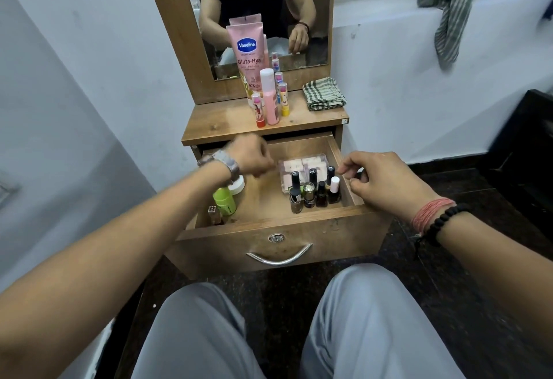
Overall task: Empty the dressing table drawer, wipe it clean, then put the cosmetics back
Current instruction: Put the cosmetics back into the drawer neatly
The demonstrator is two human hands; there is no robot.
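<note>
Brown laminate dressing-table drawer was pulled out at frame centre, curved chrome handle and round lock on its front panel.

Left hand, steel watch on wrist, hovered over the drawer's upper-left area, motion-blurred. Fingers curled downward; couldn't tell if they held anything.

Right hand, red thread band and black bead bracelet at wrist, sat at the drawer's right wall. Thumb and forefinger were drawn close together near a small dark item at the wall; contact unclear, so grip unclear.

Inside the drawer, right side: cluster of small nail-polish bottles, mostly black caps, one white cap, standing upright. Just behind them, a clear plastic box of pale pink blocks. Left side: lime-green cylindrical bottle, a white round jar partly under the left wrist, a small clear glass bottle in the lower-left corner.

On the tabletop above: pink Vaseline lotion tube upright against the mirror, pink spray bottle with white cap, several small lip-balm sticks around it, folded green-and-white checked cloth to the right.
</note>
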